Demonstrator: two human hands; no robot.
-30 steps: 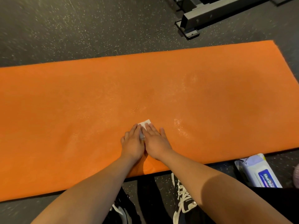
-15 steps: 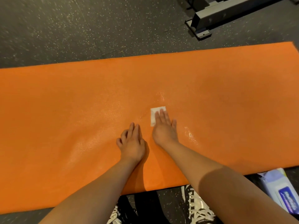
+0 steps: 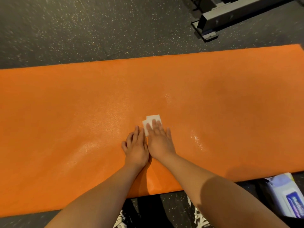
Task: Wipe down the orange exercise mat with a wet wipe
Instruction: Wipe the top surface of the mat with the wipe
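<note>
The orange exercise mat (image 3: 65, 112) lies flat across the dark floor and fills the middle of the view. A small folded white wet wipe (image 3: 152, 121) sits on it near the centre. My right hand (image 3: 160, 140) lies flat with straight fingers pressing on the near half of the wipe. Beside it, my left hand (image 3: 135, 148) rests flat on the mat, its fingers at the wipe's left edge. Wet shiny patches show on the mat around and to the right of the hands.
A pack of wet wipes (image 3: 286, 198) lies on the floor off the mat's near right edge. A grey metal equipment base (image 3: 222, 18) stands beyond the far edge at the upper right. My shoes (image 3: 199, 218) are at the bottom, on speckled black floor (image 3: 82, 27).
My right hand slid the wipe away from me and then back nearer my left hand, which stayed on the mat. The two hands are side by side again.
</note>
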